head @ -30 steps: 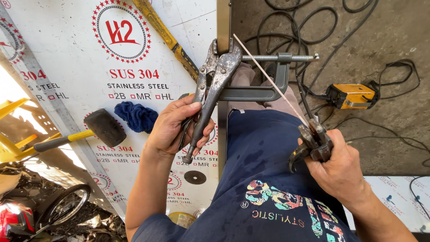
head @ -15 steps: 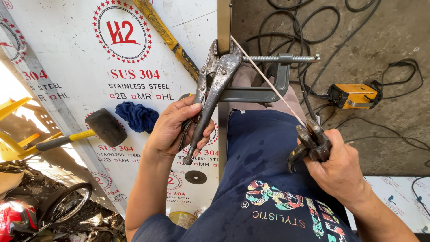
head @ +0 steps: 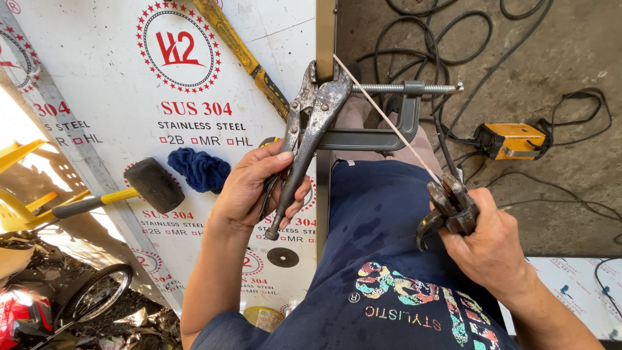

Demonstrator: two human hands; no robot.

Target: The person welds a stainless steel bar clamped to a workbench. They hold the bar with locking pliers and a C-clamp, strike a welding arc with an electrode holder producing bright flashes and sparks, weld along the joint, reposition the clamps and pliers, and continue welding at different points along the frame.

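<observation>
The locking pliers (head: 310, 139) are gripped by their handles in the left hand (head: 256, 188), jaws clamped on the upright metal bar (head: 326, 32). A rod holder (head: 450, 207) is clasped in the right hand (head: 489, 243), its thin rod (head: 389, 123) reaching the bar beside the clamp (head: 389, 116).

Single view, worn on the head. I look steeply down from just above the chest, so the blue shirt (head: 389, 272) fills the lower middle and both forearms rise from the bottom edge. The camera faces forward and down along the upright metal bar (head: 326, 32) at top centre. It sits close: the left hand (head: 259, 188) and right hand (head: 492, 246) lie at mid-frame. The white printed sheet (head: 97, 84) spreads left, the concrete floor (head: 551, 58) right. I have no second view for overlap.
</observation>
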